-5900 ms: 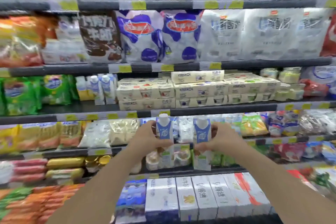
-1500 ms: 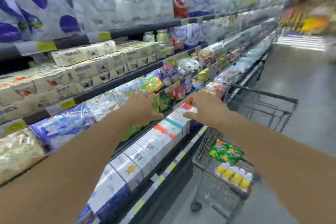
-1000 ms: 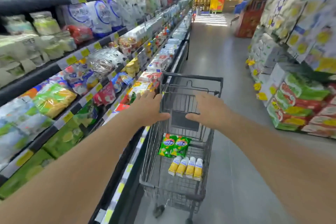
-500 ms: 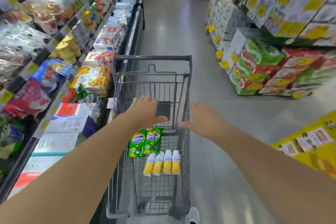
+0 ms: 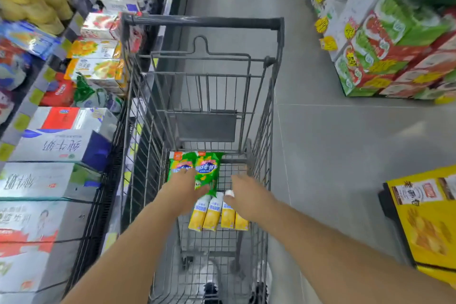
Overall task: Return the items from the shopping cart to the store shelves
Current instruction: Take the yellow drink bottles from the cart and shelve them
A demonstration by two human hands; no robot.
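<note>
A grey wire shopping cart (image 5: 202, 22) stands in the aisle right in front of me. On its floor lie two green snack bags (image 5: 207, 168) side by side and, nearer to me, a row of several yellow drink bottles (image 5: 212, 215) with white caps. My left hand (image 5: 183, 187) reaches down into the cart and rests on the lower end of the green bags; its fingers are hidden, so the grip is unclear. My right hand (image 5: 246, 192) hovers over the bottle caps with fingers apart, holding nothing.
Store shelves with milk cartons (image 5: 56, 148) and juice boxes run close along the cart's left side. Stacked red and green boxes (image 5: 385, 57) stand at the right, a yellow display (image 5: 429, 217) nearer. Grey aisle floor (image 5: 345, 155) lies between.
I have turned from the shelf to the cart. Both hands moved from above the cart's near end down into the basket, the left onto the green bags, the right over the bottles.
</note>
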